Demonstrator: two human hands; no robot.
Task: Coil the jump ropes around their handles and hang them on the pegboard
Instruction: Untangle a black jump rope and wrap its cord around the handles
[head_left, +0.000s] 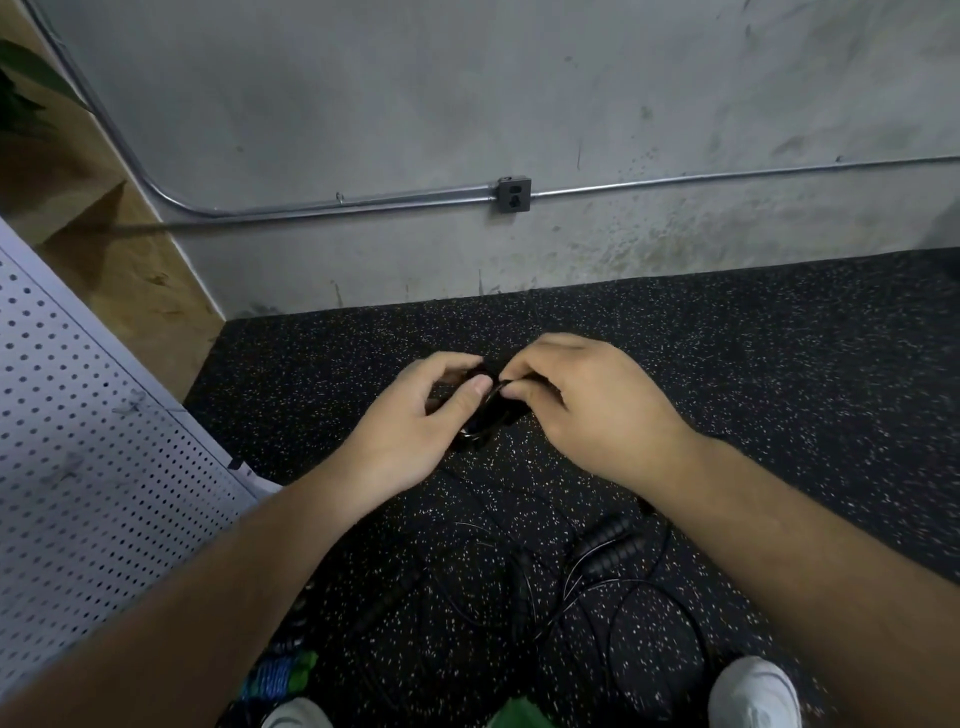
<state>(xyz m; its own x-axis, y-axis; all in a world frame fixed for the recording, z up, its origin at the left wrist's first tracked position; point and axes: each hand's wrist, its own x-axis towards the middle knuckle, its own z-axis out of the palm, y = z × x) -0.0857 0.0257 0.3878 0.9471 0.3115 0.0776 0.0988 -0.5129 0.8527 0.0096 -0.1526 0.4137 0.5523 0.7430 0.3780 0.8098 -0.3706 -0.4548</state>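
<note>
Black jump rope (492, 410), bunched into a small coil, sits between both hands above the speckled rubber floor (779, 364); the left hand (410, 421) curls around its near side, thumb pressed on top; the right hand (592, 405) pinches the cord at the bundle's upper end; the white pegboard (78, 441) stands at the left; more black ropes (608, 540) lie tangled on the floor between the forearms, near a blue-and-green rope (280, 675).

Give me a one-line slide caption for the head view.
Left hand and right hand grip a black jump rope above the speckled floor; loose ropes lie below, pegboard at left.
</note>
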